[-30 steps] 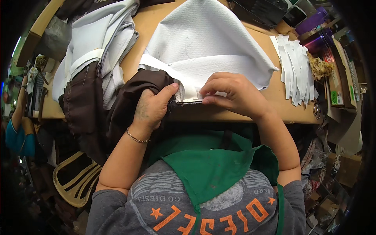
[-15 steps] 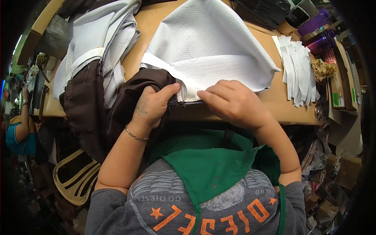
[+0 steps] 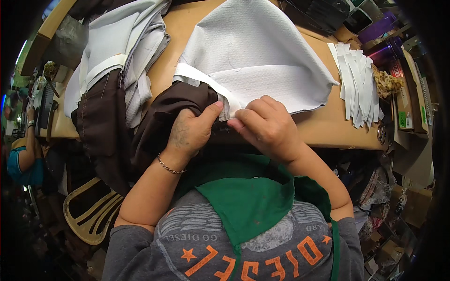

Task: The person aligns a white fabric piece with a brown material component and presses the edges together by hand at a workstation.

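Note:
In front of me on the table lies a piece of pale textured fabric (image 3: pixel 262 51), joined along a seam to dark brown cloth (image 3: pixel 176 98). A flat white strip (image 3: pixel 206 78) runs along that seam to its near end. My left hand (image 3: pixel 191 131) is closed on the brown cloth, its thumb pressed beside the seam edge; the other fingers are partly hidden. Close to that thumb, my right hand (image 3: pixel 269 125) pinches the near end of the white strip against the fabric corner.
At the left, a stack of similar pale and brown pieces (image 3: pixel 105 61) hangs over the table edge (image 3: pixel 328 138). Loose white strips (image 3: pixel 356 86) lie in a bunch at the right, with scissors handles (image 3: pixel 382 134) near them. A slatted chair (image 3: pixel 89 215) stands lower left. Another person's arm (image 3: pixel 28 150) shows far left.
My right hand has moved left and closed on the strip's end, beside my left thumb. My left hand has shifted slightly to the right and down with the cloth.

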A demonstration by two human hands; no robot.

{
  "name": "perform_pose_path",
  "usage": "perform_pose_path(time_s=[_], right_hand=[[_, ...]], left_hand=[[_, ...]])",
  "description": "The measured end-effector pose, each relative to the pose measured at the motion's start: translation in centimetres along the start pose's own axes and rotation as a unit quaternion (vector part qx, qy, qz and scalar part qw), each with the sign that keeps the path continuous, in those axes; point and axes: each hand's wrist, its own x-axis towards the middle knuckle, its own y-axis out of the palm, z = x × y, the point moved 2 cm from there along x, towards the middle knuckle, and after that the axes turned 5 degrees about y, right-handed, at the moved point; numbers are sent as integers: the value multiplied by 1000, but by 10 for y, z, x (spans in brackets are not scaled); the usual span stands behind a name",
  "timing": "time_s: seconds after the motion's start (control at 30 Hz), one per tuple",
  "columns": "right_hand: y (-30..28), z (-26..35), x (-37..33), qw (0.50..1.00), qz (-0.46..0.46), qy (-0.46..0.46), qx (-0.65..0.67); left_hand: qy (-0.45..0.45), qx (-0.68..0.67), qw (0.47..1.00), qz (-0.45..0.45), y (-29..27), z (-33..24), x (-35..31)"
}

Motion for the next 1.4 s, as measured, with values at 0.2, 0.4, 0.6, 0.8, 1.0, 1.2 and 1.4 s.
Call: perform_pose_path(time_s=[0.2,0.4,0.6,0.8,1.0,1.2,1.4], right_hand=[[-3,-10,-13,995,4,97,21],[-1,-5,-17,995,29,84,-55],[-4,-4,-16,993,35,76,-85],[-11,-8,-14,993,31,90,-70],[-10,-7,-18,996,43,73,-9],[-4,-7,-18,996,15,76,-38],[-3,-9,-15,980,44,180,69]], left_hand=[[-12,-34,999,26,-2,4,1],[1,185,967,175,4,2,-2],[35,88,988,123,12,3,-8],[13,164,981,104,16,1,-11],[88,115,984,103,21,-5,-11],[169,155,968,105,23,-2,-8],[221,154,958,100,24,5,-9]])
